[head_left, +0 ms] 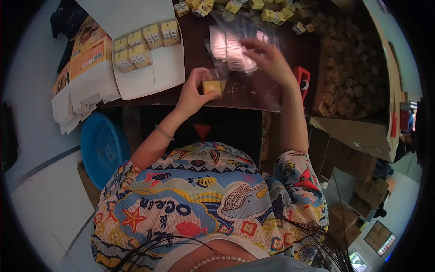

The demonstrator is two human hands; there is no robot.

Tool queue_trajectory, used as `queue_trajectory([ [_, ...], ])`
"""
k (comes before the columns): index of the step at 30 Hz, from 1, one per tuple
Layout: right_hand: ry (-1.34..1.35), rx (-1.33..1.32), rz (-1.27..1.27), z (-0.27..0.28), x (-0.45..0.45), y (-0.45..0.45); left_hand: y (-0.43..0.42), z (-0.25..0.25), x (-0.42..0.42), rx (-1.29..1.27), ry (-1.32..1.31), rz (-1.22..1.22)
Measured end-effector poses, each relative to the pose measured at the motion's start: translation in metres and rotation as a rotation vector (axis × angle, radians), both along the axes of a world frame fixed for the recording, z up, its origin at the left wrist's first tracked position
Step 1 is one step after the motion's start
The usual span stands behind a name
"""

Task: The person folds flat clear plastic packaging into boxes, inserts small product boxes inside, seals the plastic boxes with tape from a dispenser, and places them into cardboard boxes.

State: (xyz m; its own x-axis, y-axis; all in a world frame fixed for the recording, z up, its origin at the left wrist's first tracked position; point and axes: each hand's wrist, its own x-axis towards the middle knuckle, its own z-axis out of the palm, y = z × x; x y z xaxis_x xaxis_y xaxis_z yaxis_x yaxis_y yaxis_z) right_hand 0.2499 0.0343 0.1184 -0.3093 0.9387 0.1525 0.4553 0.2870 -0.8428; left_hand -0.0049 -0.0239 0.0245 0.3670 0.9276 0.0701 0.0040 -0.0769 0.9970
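**Small yellow packet (211, 87) held in the left hand (198, 87), just above the bench (253, 94) near its front edge**

The packet looked compact and squarish, its face a flat, bright yellow that deepened towards mustard at one side. Something clear and film-like showed along its upper edge, though blur hid any finer print. The left hand gripped it, thumb in front and fingers curled behind.

The right hand (265, 56) hovered with fingers stretched over a pile of pinkish-white slips (222, 47), which lay among clear plastic bags (274, 36). It was blurred, and whether it held anything could not be told.

To the left, an open white box (167, 75) held small yellow boxes (154, 36) packed close together, beside a stack of orange-printed cartons (88, 54). More loose yellow boxes (273, 17) lay at the back. Right of the right forearm stood a red tool (302, 86), next to a large cardboard carton (353, 131) filled with many little brownish blocks (362, 59). A blue basin (102, 145) sat below the bench, on the left.
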Motion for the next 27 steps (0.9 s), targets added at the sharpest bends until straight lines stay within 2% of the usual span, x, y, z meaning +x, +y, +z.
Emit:
queue_trajectory([
  [1, 0.006, 0.032, -0.199, -0.009, 0.018, 0.033, 0.002, -0.009, 0.005, 0.2, 0.046, 0.138],
  [3, -0.243, 0.211, -0.472, -0.033, 0.061, 0.102, 0.0, -0.011, 0.01, 0.266, 0.218, 0.157],
  [5, -0.492, 0.51, -0.64, -0.069, 0.093, 0.161, -0.002, -0.011, 0.017, 0.285, 0.316, 0.176],
  [8, -0.875, 0.843, -0.591, -0.094, 0.104, 0.199, -0.003, -0.012, 0.021, 0.298, 0.337, 0.189],
  [11, -0.808, 0.798, -0.662, -0.087, 0.098, 0.215, -0.002, -0.012, 0.022, 0.312, 0.34, 0.199],
  [12, -0.946, 0.843, -0.736, -0.085, 0.093, 0.215, -0.002, -0.013, 0.022, 0.313, 0.341, 0.202],
  [15, -1.007, 0.356, -0.823, -0.085, 0.071, 0.222, -0.001, -0.016, 0.021, 0.297, 0.329, 0.199],
  [18, -1.14, 0.373, -0.807, -0.092, 0.071, 0.229, -0.001, -0.013, 0.022, 0.313, 0.334, 0.193],
  [24, -0.965, 0.509, -0.747, -0.115, 0.085, 0.227, 0.0, -0.015, 0.022, 0.312, 0.315, 0.191],
  [27, -0.576, 0.681, -0.676, -0.104, 0.083, 0.194, 0.001, -0.017, 0.02, 0.282, 0.303, 0.183],
])
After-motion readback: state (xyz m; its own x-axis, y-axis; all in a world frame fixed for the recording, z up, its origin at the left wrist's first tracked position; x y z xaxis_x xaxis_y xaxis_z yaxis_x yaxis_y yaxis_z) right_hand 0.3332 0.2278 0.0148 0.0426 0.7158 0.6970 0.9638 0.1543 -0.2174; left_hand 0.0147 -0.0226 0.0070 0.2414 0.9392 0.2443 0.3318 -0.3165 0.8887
